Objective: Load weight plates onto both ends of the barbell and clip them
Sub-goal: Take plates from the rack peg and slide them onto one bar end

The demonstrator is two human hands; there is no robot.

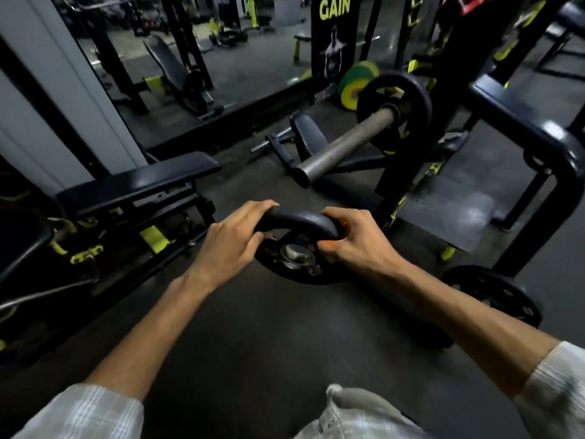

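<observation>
I grip a black weight plate (pixel 294 218) by its upper rim, low in front of me. My left hand (pixel 231 245) clamps the left side and my right hand (pixel 354 242) the right side, fingers curled over the edge. A metal hub or peg end (pixel 296 253) shows in the plate's centre hole; what it belongs to I cannot tell. Up and to the right, the barbell's bare steel sleeve (pixel 345 147) points toward me. One black plate (pixel 408 99) sits on it at the inner end. No clip is visible on the sleeve.
A black flat bench (pixel 136 182) stands at the left. Another black plate (pixel 493 293) rests low at the right beside the rack's black-and-yellow upright (pixel 408 185). A green-and-yellow plate (pixel 354 80) leans behind the barbell. Dark rubber floor (pixel 253 327) lies below my arms.
</observation>
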